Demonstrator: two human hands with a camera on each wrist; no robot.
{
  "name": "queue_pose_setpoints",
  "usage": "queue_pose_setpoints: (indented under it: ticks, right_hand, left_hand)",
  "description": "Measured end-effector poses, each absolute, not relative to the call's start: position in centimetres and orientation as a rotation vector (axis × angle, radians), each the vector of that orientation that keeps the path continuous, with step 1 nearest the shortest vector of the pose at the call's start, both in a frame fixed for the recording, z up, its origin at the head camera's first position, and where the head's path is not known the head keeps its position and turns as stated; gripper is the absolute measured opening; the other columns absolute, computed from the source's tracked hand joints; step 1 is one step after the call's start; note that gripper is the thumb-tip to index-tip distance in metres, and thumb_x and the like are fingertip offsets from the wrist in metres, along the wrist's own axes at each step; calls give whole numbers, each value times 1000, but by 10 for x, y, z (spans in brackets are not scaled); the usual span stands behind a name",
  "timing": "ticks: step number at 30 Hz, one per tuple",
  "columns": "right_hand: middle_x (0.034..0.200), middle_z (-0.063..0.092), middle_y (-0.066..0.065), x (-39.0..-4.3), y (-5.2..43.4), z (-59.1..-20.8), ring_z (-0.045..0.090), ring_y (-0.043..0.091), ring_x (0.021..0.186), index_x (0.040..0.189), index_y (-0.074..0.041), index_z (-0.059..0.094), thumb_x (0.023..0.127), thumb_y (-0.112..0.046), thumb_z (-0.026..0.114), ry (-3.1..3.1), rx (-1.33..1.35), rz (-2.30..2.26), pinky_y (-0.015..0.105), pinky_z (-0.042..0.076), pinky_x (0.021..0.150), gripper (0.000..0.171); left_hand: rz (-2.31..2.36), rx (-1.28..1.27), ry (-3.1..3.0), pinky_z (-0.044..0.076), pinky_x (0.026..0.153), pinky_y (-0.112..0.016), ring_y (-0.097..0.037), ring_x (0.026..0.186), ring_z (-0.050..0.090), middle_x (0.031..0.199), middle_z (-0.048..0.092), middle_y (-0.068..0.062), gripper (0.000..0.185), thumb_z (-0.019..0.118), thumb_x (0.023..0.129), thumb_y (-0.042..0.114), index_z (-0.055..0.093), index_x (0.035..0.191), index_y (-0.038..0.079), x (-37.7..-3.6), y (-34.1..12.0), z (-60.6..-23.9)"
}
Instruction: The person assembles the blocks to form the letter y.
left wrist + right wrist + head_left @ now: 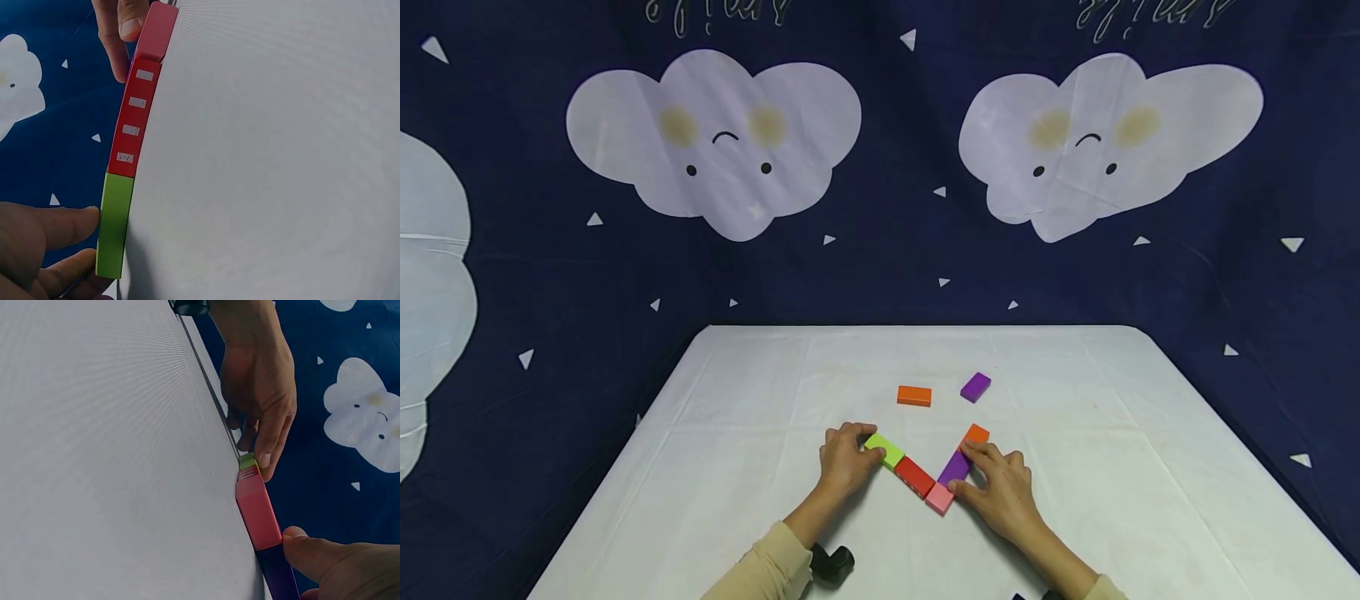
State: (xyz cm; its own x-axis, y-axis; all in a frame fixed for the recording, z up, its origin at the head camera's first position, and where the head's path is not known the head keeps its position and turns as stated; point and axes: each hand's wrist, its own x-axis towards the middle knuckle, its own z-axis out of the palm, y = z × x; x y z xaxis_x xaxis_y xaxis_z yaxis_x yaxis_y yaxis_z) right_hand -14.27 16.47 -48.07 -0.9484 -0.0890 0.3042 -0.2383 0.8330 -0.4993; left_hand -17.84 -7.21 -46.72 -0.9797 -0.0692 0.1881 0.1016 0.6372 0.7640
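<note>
Several coloured blocks lie end to end in a V on the white table. In the head view, the left arm of the V has a lime green block (885, 451) and a red block (914, 477). A pink block (939, 497) forms the corner; a purple block (955, 469) and an orange block (975, 434) make the right arm. My left hand (848, 457) pinches the green block's outer end. My right hand (1004, 493) grips the purple block, thumb by its joint with the pink one, fingertips by the orange one. Its other fingers are partly hidden.
Beyond the V lie a loose orange block (914, 396) and a loose purple block (976, 387). A black object (832, 566) is by the left sleeve. A dark blue cloth with clouds (715, 142) hangs behind the white table (760, 367).
</note>
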Motion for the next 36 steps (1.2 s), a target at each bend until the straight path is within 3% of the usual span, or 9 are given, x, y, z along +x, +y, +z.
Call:
queue_pose_setpoints:
  ticks: [22,36]
  right_hand:
    - [119,63,-1,-142,164,-480,39,17,83,123,-13,64,69,-38,79,-2723,255,795,30,24,70,61]
    - [120,63,0,-141,165,-479,40,18,84,122,-13,64,69,-38,80,-2730,251,809,31,25,70,61]
  left_hand:
    - [-1214,-109,-2719,32,81,-39,-24,95,49,106,67,-9,33,72,74,13,70,107,8,-187,-71,-462]
    - [-1190,-226,-2775,29,74,-34,-22,92,48,109,67,-11,34,70,76,10,69,110,6,-191,-73,-461]
